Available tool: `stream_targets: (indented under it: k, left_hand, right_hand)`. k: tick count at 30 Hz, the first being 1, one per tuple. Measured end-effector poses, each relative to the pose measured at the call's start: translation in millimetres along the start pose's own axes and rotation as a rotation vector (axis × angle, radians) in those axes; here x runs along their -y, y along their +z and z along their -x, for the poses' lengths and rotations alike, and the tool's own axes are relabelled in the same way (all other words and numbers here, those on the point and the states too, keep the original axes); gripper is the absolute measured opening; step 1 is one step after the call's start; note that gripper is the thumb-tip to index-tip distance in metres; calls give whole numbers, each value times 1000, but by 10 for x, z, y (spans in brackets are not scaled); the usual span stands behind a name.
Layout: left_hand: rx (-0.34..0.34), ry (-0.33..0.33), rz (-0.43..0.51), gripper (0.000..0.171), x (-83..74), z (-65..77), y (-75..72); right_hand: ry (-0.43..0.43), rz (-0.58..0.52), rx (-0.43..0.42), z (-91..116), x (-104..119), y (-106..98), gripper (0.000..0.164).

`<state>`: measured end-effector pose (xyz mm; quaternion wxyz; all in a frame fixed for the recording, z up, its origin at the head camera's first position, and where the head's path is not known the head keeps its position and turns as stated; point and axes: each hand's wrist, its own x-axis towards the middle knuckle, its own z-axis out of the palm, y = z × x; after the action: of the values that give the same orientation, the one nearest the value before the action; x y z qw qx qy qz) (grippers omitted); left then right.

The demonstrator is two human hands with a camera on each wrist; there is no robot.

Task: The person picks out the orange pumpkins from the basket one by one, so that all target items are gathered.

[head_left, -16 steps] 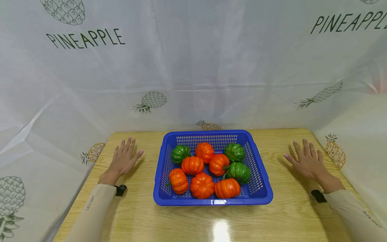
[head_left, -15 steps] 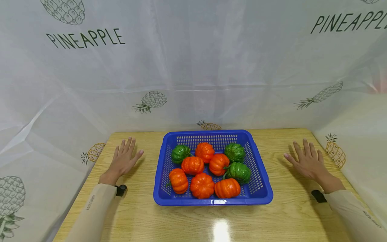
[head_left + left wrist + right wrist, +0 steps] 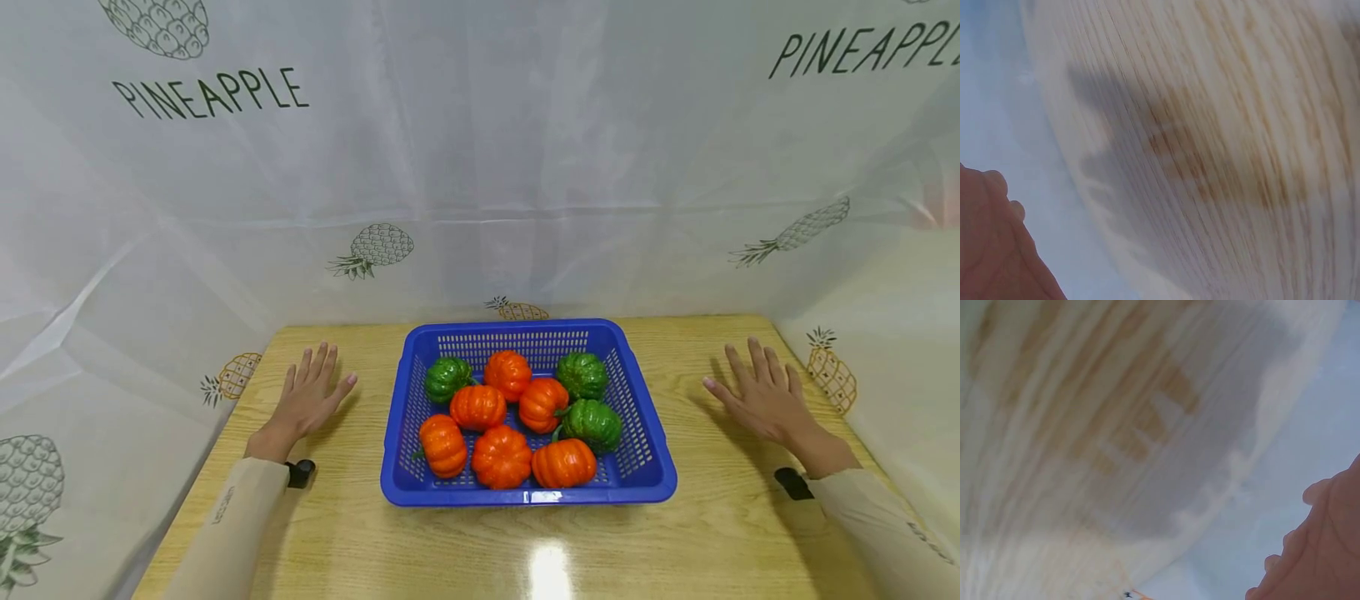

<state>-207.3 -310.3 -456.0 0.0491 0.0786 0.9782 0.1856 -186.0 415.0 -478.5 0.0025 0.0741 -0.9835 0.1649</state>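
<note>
A blue plastic basket (image 3: 525, 497) stands in the middle of the table in the head view. In it lie several small orange pumpkins (image 3: 501, 457) and three green pumpkins (image 3: 592, 426). To the left of the basket my left hand (image 3: 303, 400) is held palm down over the table, fingers straight and thumb spread. On the far right side my right hand (image 3: 767, 400) has the same pose, holding nothing. Each wrist view shows part of its palm at a lower corner, with the hand's shadow on the wood below.
The light wooden table (image 3: 420, 554) reaches back to a white curtain (image 3: 480, 167) printed with pineapples, which also runs along both sides. A black wrist device (image 3: 302, 473) sits under the left wrist, and another black device (image 3: 792, 483) under the right.
The head view has shifted very slightly, with the basket a few pixels higher in it. The fingers of my right hand have risen a little in the view; the pumpkins keep their places.
</note>
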Motion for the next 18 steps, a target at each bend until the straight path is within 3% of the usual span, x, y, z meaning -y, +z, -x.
stream_targets:
  k: [9, 18]
  left_hand:
    - [11, 10, 18, 90, -35, 40, -34]
    - [7, 60, 70, 88, -181, 80, -94]
  right_hand:
    - [-71, 47, -58, -7, 228, -100, 86]
    - [-181, 86, -78, 16, 678, -308, 86]
